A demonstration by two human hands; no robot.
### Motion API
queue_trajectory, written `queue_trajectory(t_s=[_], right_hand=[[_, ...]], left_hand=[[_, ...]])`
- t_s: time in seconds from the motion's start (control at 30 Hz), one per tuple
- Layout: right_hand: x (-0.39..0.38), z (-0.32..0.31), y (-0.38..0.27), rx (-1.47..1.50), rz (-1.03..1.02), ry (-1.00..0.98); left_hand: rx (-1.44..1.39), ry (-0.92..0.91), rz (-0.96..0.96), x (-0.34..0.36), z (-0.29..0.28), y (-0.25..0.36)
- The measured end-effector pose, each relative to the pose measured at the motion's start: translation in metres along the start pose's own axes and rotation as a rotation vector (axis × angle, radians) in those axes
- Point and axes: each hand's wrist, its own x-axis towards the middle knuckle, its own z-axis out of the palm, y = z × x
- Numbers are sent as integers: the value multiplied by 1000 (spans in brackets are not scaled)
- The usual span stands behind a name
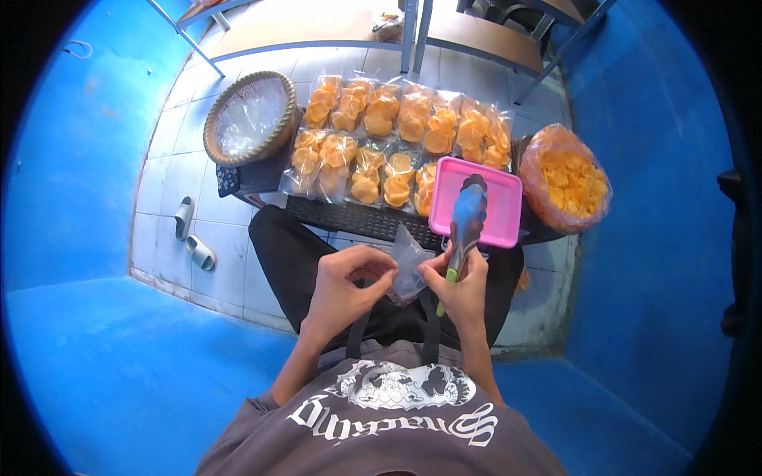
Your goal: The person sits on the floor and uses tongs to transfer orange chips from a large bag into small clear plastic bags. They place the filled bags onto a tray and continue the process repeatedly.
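A small clear plastic bag [408, 260] hangs between my two hands, and nothing shows inside it. With thumb and fingers closed, my left hand [349, 284] pinches at the bag's left edge. My right hand [462, 292] grips tongs [465, 230] with green handle ends, their dark scalloped tips pointing away from me. That hand's thumb also meets the bag's right side. Beneath the tips lies a pink plastic tray [503, 208] with no food visible in it. Beyond, two rows of clear bags filled with round orange chips [381, 111] cover a low dark table [341, 217].
On the left stands a woven basket [292, 101] of clear plastic bags, near a dark phone-like object [228, 181]. A large plastic bag of loose orange chips [573, 184] stands right. Slippers [201, 252] lie on the tiled floor; shelves [317, 41] and blue walls [651, 159] surround.
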Motion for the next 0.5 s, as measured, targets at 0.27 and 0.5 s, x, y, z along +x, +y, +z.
queue_trajectory(t_s=[0.27,0.5], right_hand=[[-8,-2,-17,14,-37,22],[-4,-1,-10,-93,-18,53]], left_hand=[[-38,9,0,-7,-5,20],[-42,32,6,-2,-6,5]])
